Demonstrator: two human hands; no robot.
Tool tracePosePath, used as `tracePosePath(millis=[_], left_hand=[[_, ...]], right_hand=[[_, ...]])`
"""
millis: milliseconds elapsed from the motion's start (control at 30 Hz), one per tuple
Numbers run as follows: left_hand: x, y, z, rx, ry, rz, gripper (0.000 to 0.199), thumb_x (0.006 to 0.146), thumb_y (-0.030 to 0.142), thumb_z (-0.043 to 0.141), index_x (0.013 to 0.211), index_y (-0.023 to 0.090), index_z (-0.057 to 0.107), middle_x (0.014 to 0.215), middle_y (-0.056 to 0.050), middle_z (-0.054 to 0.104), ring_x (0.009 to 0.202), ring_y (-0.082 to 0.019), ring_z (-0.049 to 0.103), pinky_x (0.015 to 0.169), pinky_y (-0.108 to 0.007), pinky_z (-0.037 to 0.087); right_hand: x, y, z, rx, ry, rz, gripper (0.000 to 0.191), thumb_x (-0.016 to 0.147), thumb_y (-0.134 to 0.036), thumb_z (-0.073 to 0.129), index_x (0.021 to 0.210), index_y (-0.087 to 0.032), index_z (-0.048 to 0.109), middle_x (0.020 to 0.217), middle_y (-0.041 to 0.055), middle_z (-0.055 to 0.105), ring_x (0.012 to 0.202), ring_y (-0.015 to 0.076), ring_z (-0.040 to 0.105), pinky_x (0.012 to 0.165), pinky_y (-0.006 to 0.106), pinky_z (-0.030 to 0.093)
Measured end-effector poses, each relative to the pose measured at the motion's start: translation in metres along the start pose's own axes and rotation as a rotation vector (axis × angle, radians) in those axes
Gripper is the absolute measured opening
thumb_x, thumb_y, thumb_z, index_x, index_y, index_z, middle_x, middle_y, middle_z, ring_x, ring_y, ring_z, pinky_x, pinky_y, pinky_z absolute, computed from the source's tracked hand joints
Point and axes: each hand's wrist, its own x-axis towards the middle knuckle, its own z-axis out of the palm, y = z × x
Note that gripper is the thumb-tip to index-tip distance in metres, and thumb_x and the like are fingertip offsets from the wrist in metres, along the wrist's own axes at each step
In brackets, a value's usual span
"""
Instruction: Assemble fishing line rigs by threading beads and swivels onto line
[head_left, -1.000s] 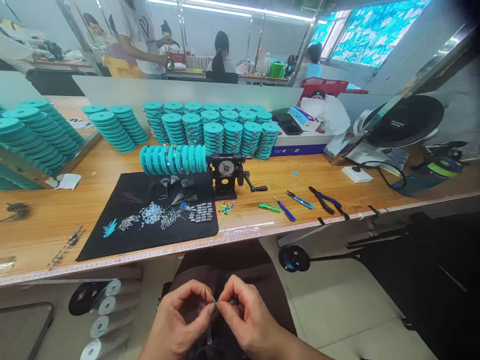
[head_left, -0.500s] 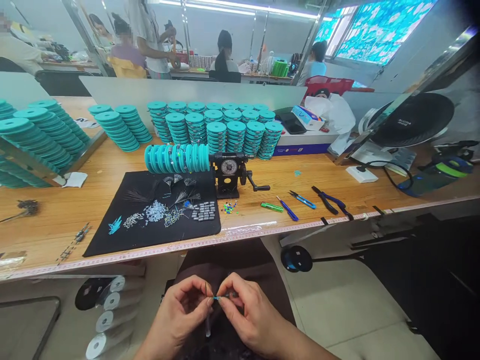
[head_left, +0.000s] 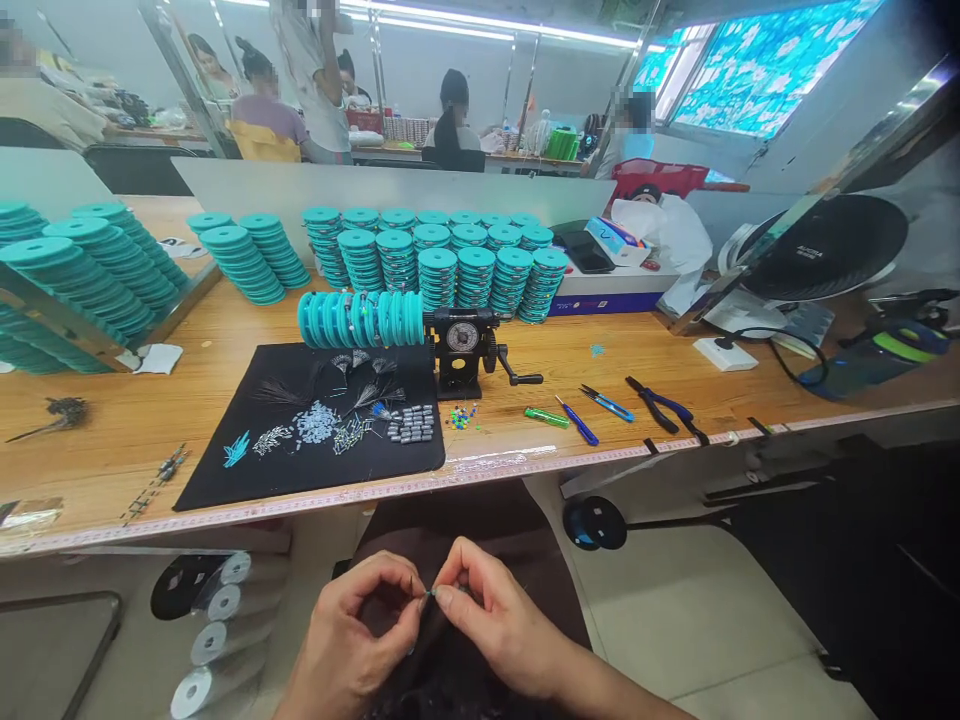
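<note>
Over my dark-clothed lap, below the table edge, my left hand (head_left: 364, 625) and my right hand (head_left: 496, 622) meet fingertip to fingertip. Both are closed in a pinch on a tiny teal piece (head_left: 430, 592), mostly hidden by the fingers; its exact kind is too small to make out. Ahead on the table lies a black mat (head_left: 247, 405) bearing slim teal pieces (head_left: 236, 449), small silvery parts (head_left: 271, 439), pale blue-grey bits (head_left: 316, 424), grey cylinders (head_left: 411, 424) and fans of dark thin wires (head_left: 382, 368).
Behind the mat stands a black hand-crank winder (head_left: 461, 345) carrying teal spools (head_left: 360, 319). Stacks of teal spools (head_left: 457, 262) line the back. To the right lie a green tool (head_left: 546, 417), a blue pen-like tool (head_left: 577, 421), thread snips (head_left: 607, 403) and pliers (head_left: 660, 404). Colored beads (head_left: 463, 417) lie nearby.
My hands stay pinched together, with the fingers slightly shifted. A clear strip and dark thin piece hanging by my left fingers are now mostly out of sight. The view has shifted slightly.
</note>
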Motion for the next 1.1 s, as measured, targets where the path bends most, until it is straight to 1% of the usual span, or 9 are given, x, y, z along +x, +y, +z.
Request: tracePosePath(millis=[100,200,333,433,567,667,800,967,1100], left_hand=[[-0.001,-0.001,0.001,-0.029,-0.005,-0.021,0.007,0.075,0.015,0.064,0.070,0.020,0.063,0.073,-0.001,0.066,0.068,-0.018,0.062,0.064,-0.024,0.049],[0.000,-0.002,0.004,-0.153,-0.032,-0.140,0.007,0.076,0.022,0.067,0.071,0.019,0.064,0.072,-0.002,0.065,0.066,-0.016,0.059,0.061,-0.024,0.048],[0.002,-0.007,0.006,-0.504,-0.132,-0.314,0.019,0.076,0.033,0.073,0.075,0.016,0.065,0.070,0.000,0.061,0.062,-0.014,0.056,0.060,-0.023,0.046],[0.002,-0.013,0.007,-0.629,-0.146,-0.355,0.018,0.078,0.032,0.073,0.079,0.016,0.066,0.074,0.000,0.061,0.065,-0.013,0.056,0.064,-0.023,0.045],[-0.001,-0.021,0.009,-0.658,-0.076,-0.379,0.017,0.079,0.032,0.074,0.081,0.017,0.067,0.076,0.000,0.061,0.068,-0.013,0.056,0.066,-0.024,0.045],[-0.004,-0.024,0.009,-0.702,-0.070,-0.379,0.016,0.077,0.030,0.076,0.080,0.017,0.068,0.076,0.000,0.061,0.067,-0.013,0.055,0.064,-0.023,0.045],[-0.005,-0.025,0.008,-0.725,-0.073,-0.375,0.015,0.076,0.028,0.077,0.081,0.017,0.068,0.079,0.000,0.061,0.068,-0.012,0.056,0.065,-0.023,0.046],[-0.003,-0.028,0.009,-0.684,-0.078,-0.383,0.016,0.076,0.030,0.077,0.081,0.018,0.068,0.077,0.000,0.062,0.070,-0.013,0.056,0.066,-0.023,0.046],[-0.004,-0.029,0.010,-0.634,-0.094,-0.361,0.016,0.075,0.030,0.078,0.079,0.017,0.069,0.078,-0.001,0.063,0.070,-0.013,0.057,0.067,-0.023,0.046]], right_hand=[[0.001,0.006,0.004,0.051,0.009,0.016,0.011,0.089,-0.025,0.053,0.081,-0.018,0.049,0.068,-0.0053,0.041,0.060,0.0105,0.035,0.055,0.021,0.031],[-0.003,0.013,0.007,-0.014,0.056,-0.001,0.012,0.090,-0.027,0.053,0.082,-0.018,0.050,0.067,-0.0051,0.042,0.056,0.0095,0.035,0.049,0.020,0.029],[-0.008,0.024,0.009,-0.254,0.100,-0.165,0.008,0.091,-0.022,0.051,0.085,-0.018,0.055,0.073,0.0001,0.053,0.060,0.0121,0.049,0.050,0.021,0.036],[-0.005,0.028,0.010,-0.429,0.116,-0.307,0.012,0.090,-0.019,0.049,0.082,-0.017,0.058,0.063,-0.0020,0.049,0.053,0.0121,0.047,0.052,0.025,0.035],[0.002,0.025,0.008,-0.403,0.164,-0.142,0.010,0.088,-0.025,0.060,0.082,-0.018,0.065,0.057,-0.0057,0.042,0.052,0.0112,0.042,0.055,0.024,0.035],[0.002,0.018,0.006,-0.296,0.125,-0.034,0.010,0.083,-0.026,0.067,0.092,-0.021,0.065,0.066,-0.0048,0.046,0.064,0.0129,0.047,0.060,0.022,0.041],[-0.003,0.016,0.005,-0.231,0.097,-0.031,0.005,0.087,-0.022,0.058,0.089,-0.020,0.062,0.070,-0.0038,0.047,0.065,0.0120,0.045,0.059,0.019,0.042],[-0.005,0.021,0.005,-0.365,0.168,-0.050,0.004,0.084,-0.022,0.062,0.085,-0.019,0.065,0.062,-0.0056,0.044,0.060,0.0114,0.045,0.060,0.021,0.038],[-0.005,0.025,0.007,-0.407,0.218,-0.081,0.004,0.080,-0.019,0.065,0.081,-0.017,0.068,0.053,-0.0084,0.036,0.049,0.0085,0.037,0.054,0.022,0.032]])
